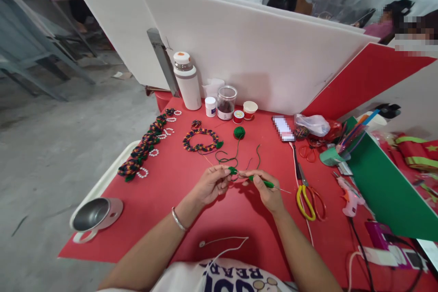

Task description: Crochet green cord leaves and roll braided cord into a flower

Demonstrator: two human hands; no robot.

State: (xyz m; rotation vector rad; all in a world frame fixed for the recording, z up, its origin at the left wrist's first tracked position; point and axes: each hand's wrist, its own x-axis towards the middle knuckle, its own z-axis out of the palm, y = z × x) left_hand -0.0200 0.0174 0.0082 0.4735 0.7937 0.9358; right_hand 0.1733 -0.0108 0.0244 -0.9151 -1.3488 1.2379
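Between the fingertips of my left hand [214,183] is a small piece of green crochet work [232,171]. My right hand [268,191] grips a crochet hook [265,183] with a green handle, its tip meeting the green piece. Green yarn [237,153] runs in loops from the piece up to a green yarn ball [239,132]. Just beyond my left hand lies a ring of dark multicoloured crochet [201,147] with a green leaf-like bit on its right side.
More multicoloured crochet pieces [148,139] with white bead loops line the left. A steel mug [114,210] stands at the front left, a white thermos [190,89] and jars behind. Yellow-and-red scissors [301,203], a phone [283,128] and a glue gun [351,198] lie at right.
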